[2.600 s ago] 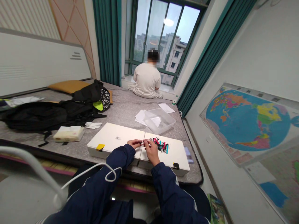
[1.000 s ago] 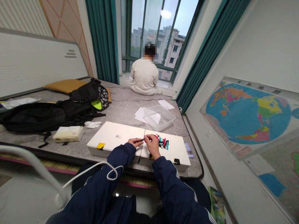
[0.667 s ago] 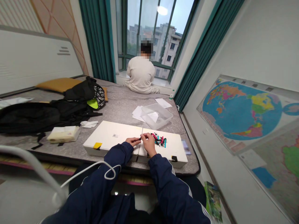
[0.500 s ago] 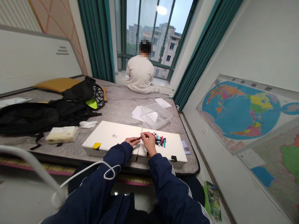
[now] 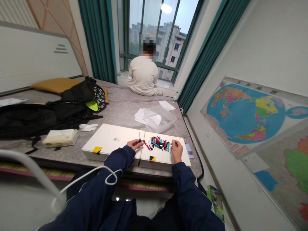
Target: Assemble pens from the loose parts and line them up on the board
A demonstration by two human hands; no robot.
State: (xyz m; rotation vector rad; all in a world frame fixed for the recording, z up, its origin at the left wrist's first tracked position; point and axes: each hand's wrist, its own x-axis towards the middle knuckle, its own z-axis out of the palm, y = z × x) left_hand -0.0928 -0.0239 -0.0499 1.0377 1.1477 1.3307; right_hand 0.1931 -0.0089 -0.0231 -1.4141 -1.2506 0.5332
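Observation:
My left hand [image 5: 135, 144] is closed in a pinch on a thin dark stick-like piece [image 5: 140, 136], which stands nearly upright above the white box lid; its exact kind is too small to tell. A loose pile of small red, teal, black and white stick-like pieces [image 5: 157, 143] lies between my hands. One red piece [image 5: 146, 145] rests at the pile's left end, close to my left fingertips. At the right edge of the pile, my right hand [image 5: 177, 150] has its fingers pinched together; what they hold, if anything, cannot be made out.
Two white boxes [image 5: 127, 136] stand side by side on the grey bed [image 5: 117, 109]. Beyond them are a clear plastic bin [image 5: 166, 120] and paper sheets [image 5: 139, 115]. Tissues [image 5: 60, 138] and a black backpack [image 5: 48, 117] lie left. A person [image 5: 143, 75] sits by the window.
My hands were together over the left side of the pile. My right hand has moved right to its far edge, uncovering the pieces; the left stays near, with the dark piece now upright.

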